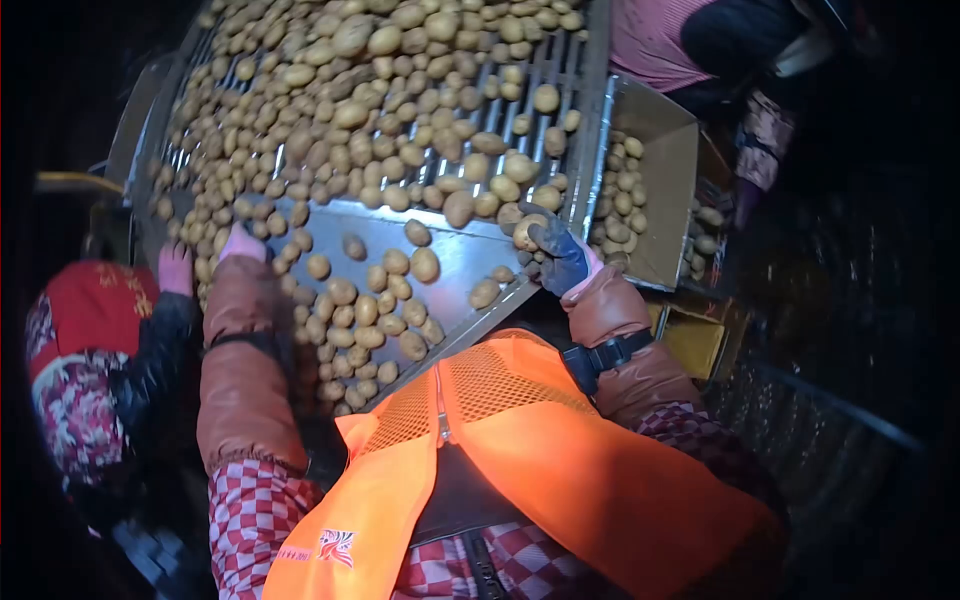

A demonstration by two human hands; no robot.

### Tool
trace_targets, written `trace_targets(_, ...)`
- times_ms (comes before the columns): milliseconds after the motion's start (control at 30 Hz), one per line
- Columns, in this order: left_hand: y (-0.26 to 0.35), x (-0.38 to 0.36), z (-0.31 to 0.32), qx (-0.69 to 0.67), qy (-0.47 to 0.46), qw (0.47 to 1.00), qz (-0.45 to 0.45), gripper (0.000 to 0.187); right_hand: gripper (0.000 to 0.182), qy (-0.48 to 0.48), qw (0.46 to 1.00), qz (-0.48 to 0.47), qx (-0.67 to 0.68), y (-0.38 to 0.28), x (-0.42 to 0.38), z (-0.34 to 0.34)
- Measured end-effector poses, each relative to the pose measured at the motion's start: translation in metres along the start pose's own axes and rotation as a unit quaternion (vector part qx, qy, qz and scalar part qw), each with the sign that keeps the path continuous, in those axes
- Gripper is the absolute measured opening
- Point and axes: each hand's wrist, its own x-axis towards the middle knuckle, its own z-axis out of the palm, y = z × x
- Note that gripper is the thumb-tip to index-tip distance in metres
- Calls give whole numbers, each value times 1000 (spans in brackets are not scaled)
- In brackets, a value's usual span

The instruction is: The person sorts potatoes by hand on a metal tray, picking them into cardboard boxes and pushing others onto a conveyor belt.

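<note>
A potato (526,233), grasped in the right hand (566,262) by the slatted rack (594,130), could be dropped if loosely pinched; how the left hand's (243,244) fingers are set cannot be told.

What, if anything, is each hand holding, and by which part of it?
The right hand appears to hold a potato by its right side in the view; whether the left hand holds anything cannot be told.
</note>
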Motion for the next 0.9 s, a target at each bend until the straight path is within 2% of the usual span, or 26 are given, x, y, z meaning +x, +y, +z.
trace_targets(67, -30, 24, 32, -73, 13, 996, 44, 74, 70, 49, 997, -51, 10, -2, -14, -16)
trace_targets(133, -92, 88, 90, -98, 73, 987, 108, 61, 72, 67, 993, -95, 17, -1, -29, -49)
trace_targets(167, -101, 93, 104, -115, 104, 980, 128, 53, 73, 94, 989, -105, 31, 0, -37, -62)
trace_targets(233, -94, 75, 92, -217, 141, 959, 118, 50, 74, 143, 980, -126, 54, -1, -50, -80)
trace_targets(367, -30, -12, 52, -366, 160, 910, 111, 48, 71, 176, 973, -144, 30, -15, -75, -102)
trace_targets(467, 37, -81, 47, -441, 121, 876, 150, 47, 63, 233, 956, -177, -26, -21, -82, -104)
trace_targets(567, 109, -147, 53, -478, 16, 854, 205, 45, 54, 371, 899, -126, 195, -38, -88, -88)
trace_targets(600, 132, -167, 57, -480, -33, 848, 224, 45, 48, 276, 935, -113, 191, -13, -81, -136)
trace_targets(633, 155, -184, 63, -472, -90, 843, 243, 45, 50, 198, 974, -92, 66, -8, -87, -119)
trace_targets(667, 177, -203, 70, -460, -147, 836, 260, 44, 52, 117, 987, -91, -64, -5, -94, -99)
trace_targets(700, 196, -219, 73, -444, -223, 827, 263, 45, 54, 68, 986, -80, 126, 6, -90, -87)
trace_targets(767, 218, -230, 125, -359, -169, 800, 450, 47, 58, -120, 942, -86, 301, 30, -78, -76)
trace_targets(800, 241, -267, 107, -337, -245, 804, 424, 49, 66, -24, 957, -19, 287, 14, -89, -51)
trace_targets(833, 254, -277, 112, -287, -254, 802, 458, 51, 72, -23, 990, -128, -56, 25, -86, -54)
trace_targets(867, 259, -279, 121, -240, -251, 797, 494, 53, 79, 50, 895, -225, -383, 37, -82, -57)
trace_targets(900, 263, -283, 125, -209, -253, 793, 513, 55, 83, 72, 885, -230, -398, 62, -71, -78)
